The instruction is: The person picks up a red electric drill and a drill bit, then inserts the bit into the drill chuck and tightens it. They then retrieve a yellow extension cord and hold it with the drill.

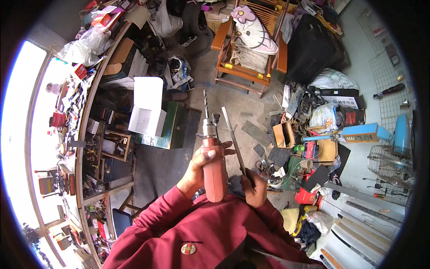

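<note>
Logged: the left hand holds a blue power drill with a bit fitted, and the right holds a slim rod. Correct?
Not quite: the head view shows the power drill is red, not blue. The left hand holds it, bit fitted, and the right hand holds the slim rod.

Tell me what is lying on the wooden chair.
On the wooden chair lies a white printed cloth item, with a crumpled beige cloth showing toward the front edge. They cover the seat beneath, so whatever is under them cannot be seen.
</note>
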`<action>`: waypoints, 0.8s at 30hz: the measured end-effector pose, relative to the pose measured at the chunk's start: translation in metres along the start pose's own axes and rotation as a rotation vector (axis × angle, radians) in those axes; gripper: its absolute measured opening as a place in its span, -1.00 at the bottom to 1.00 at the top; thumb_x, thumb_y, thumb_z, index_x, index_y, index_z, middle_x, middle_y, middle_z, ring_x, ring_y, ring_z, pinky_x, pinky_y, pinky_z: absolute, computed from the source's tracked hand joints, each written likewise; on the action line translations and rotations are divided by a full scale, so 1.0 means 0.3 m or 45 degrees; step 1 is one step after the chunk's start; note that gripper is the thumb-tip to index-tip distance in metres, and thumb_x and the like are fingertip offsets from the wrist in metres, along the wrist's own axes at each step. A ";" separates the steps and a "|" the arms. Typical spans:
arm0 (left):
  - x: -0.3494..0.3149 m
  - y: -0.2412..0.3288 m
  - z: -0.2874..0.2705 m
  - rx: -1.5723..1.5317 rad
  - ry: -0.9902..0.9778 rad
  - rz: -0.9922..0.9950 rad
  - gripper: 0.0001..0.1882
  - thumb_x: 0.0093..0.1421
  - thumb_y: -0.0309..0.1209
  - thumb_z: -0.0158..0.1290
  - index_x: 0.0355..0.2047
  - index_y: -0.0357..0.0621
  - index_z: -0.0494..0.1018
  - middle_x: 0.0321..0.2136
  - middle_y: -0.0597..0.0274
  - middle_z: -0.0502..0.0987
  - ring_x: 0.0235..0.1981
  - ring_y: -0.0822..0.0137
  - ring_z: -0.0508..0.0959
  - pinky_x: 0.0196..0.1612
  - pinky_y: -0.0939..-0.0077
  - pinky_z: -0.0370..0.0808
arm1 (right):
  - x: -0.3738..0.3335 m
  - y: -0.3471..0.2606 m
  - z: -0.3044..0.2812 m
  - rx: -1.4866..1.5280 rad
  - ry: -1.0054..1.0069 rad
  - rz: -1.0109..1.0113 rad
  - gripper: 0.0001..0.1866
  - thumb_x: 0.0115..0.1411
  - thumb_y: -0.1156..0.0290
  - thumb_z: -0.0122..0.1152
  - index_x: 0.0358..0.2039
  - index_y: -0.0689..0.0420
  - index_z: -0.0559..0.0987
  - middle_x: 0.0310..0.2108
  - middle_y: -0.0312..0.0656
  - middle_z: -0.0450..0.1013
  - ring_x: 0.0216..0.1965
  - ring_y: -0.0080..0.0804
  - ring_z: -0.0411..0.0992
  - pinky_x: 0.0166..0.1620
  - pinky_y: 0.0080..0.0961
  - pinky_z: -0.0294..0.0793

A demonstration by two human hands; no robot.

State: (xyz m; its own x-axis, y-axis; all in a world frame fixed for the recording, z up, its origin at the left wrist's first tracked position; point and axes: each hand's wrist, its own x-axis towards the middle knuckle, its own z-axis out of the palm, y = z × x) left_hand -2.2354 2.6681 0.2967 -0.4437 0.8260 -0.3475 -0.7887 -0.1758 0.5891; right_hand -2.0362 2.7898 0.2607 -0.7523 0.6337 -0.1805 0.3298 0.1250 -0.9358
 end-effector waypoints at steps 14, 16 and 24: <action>0.405 0.195 0.044 -0.050 0.385 0.478 -0.54 0.13 -0.08 0.18 -0.17 -0.21 0.45 -0.21 0.01 0.54 -0.18 0.08 0.59 -0.10 0.19 0.56 | 0.686 -0.086 -0.029 0.020 -0.632 -0.371 -0.67 0.27 0.41 0.26 0.02 0.21 0.61 -0.30 0.12 0.59 -0.32 -0.16 0.64 -0.28 -0.35 0.55; 0.480 0.227 0.055 -0.056 0.509 0.441 -0.52 0.13 -0.02 0.14 -0.15 -0.17 0.44 -0.23 0.02 0.54 -0.23 0.09 0.59 -0.18 0.21 0.58 | 0.783 -0.102 -0.072 0.017 -0.785 -0.277 -0.66 0.28 0.36 0.25 0.03 0.21 0.60 -0.25 0.13 0.59 -0.25 -0.07 0.63 -0.22 -0.29 0.57; 0.693 0.389 -0.002 -0.107 0.603 0.701 -0.59 0.26 -0.10 0.04 -0.08 -0.18 0.44 -0.22 0.11 0.54 -0.19 0.10 0.56 -0.01 0.11 0.52 | 1.205 -0.131 -0.078 -0.143 -1.060 -0.307 -0.63 0.29 0.15 0.24 -0.04 0.15 0.64 -0.30 0.09 0.60 -0.22 0.03 0.61 -0.16 -0.18 0.55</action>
State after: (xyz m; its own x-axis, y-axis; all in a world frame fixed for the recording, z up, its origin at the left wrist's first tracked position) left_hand -2.4197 2.8190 0.2929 -0.9067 0.2896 -0.3066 -0.4200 -0.5548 0.7182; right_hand -2.3076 3.0318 0.2393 -0.9666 -0.1776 -0.1850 0.1292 0.2858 -0.9495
